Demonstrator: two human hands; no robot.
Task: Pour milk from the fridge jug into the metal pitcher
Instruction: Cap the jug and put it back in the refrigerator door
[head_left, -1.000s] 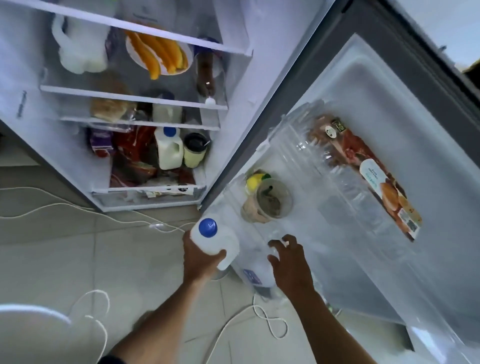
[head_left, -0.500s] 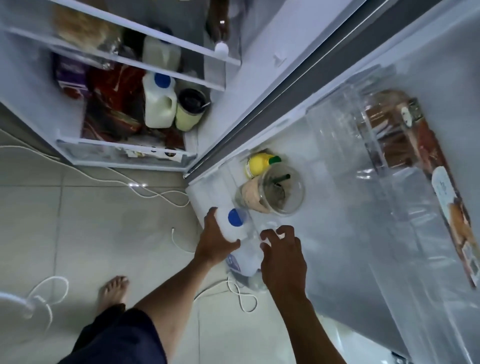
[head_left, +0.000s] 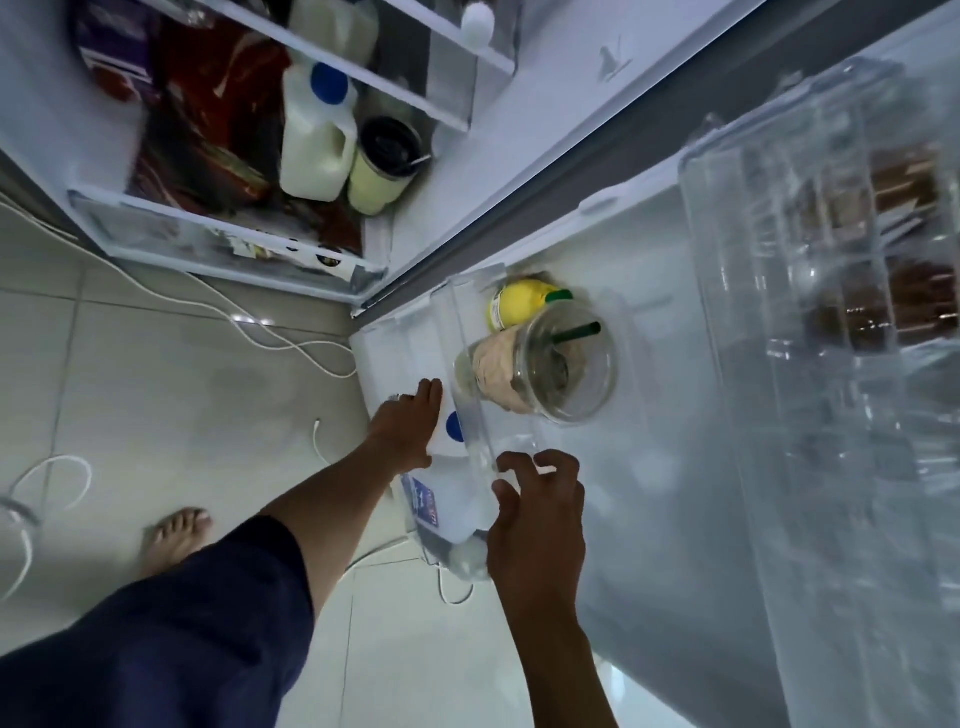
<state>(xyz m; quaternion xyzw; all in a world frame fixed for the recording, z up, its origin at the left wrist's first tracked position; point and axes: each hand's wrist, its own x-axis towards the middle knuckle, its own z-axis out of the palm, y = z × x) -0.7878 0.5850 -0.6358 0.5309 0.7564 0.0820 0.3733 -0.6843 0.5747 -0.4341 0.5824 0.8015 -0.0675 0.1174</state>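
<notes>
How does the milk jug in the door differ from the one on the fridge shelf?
The door jug is in the clear door bin, left hand gripping it; the shelf jug stands untouched inside, beside a cup. Both are white with blue caps.

Dark navy garment, bare foot

Clear door shelf, milk jug, lidded cup, yellow bottle

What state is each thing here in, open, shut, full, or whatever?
Fridge door: open.
Milk jug: blue cap on, in the door shelf, gripped by left hand.
Right hand: loosely curled, holding nothing.
Plastic cup: straw in, partly full.
Lemon juice bottle: capped.
Second milk jug: capped, upright inside fridge.
</notes>
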